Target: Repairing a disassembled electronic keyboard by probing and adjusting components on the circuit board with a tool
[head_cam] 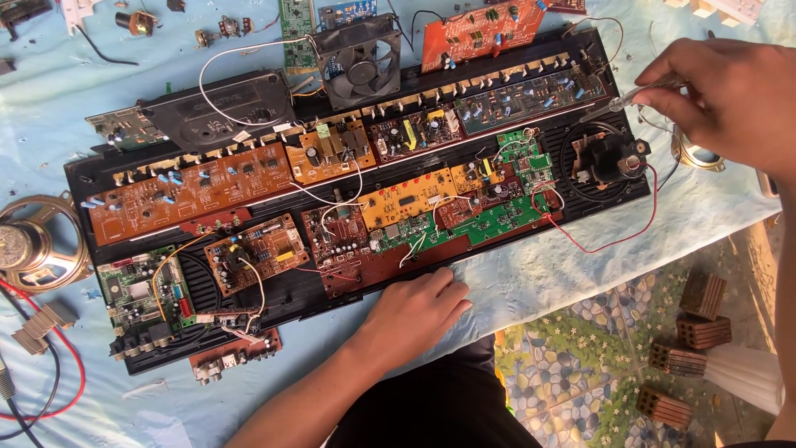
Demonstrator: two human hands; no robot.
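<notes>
A long black plastic chassis (609,195) lies across a light blue cloth, packed with several brown, orange and green circuit boards. My left hand (414,311) rests flat on the cloth at the chassis's near edge, fingers touching a dark red-brown board (390,270). My right hand (730,95) hovers over the chassis's right end, shut on a clear-handled screwdriver (626,101) whose tip points toward a black round part (609,158) inside a circular grille.
A black cooling fan (358,62) and a black speaker box (224,108) sit on the chassis's far side. A loose speaker cone (33,245) lies at left with red and black wires. Several bricks (688,332) lie on the patterned floor at lower right.
</notes>
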